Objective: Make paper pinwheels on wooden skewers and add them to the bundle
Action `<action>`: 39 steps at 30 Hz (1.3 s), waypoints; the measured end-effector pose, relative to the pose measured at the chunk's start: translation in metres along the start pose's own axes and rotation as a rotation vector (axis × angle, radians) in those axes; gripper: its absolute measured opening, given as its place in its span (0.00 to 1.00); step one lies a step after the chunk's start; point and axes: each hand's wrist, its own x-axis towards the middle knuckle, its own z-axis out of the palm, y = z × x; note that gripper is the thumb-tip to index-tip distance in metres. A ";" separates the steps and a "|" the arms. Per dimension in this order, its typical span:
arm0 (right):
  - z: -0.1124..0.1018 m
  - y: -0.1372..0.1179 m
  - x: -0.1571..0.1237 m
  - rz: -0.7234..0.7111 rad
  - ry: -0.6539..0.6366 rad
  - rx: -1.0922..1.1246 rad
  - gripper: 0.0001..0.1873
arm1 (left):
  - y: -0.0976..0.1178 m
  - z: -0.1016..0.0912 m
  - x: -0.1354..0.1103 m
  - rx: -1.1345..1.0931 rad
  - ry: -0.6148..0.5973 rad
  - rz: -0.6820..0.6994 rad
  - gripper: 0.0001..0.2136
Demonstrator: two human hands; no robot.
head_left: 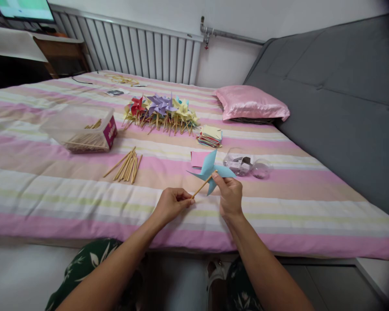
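Observation:
A light-blue paper pinwheel (209, 163) on a thin wooden stick (202, 187) is held between my two hands above the bed's near edge. My left hand (172, 204) pinches the lower end of the stick. At the upper end, my right hand (229, 192) grips the pinwheel's centre and stick with thumb and fingers; part of the paper is behind it. Just beyond lies a small pile of pink paper squares (197, 159). Clear round plastic containers (238, 163) with small dark contents stand to its right. Loose wooden sticks (128, 166) lie to the left.
Finished pinwheels (162, 108) in several colours lie bunched mid-bed, beside a stack of cut paper (210, 134). A clear plastic box (81, 134) of sticks is at left. Further back are a pink pillow (251, 103), a grey headboard (337, 82) and a radiator (132, 47).

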 end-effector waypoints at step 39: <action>0.003 -0.004 0.001 0.008 0.139 0.102 0.19 | 0.001 -0.004 0.005 -0.082 0.015 -0.036 0.11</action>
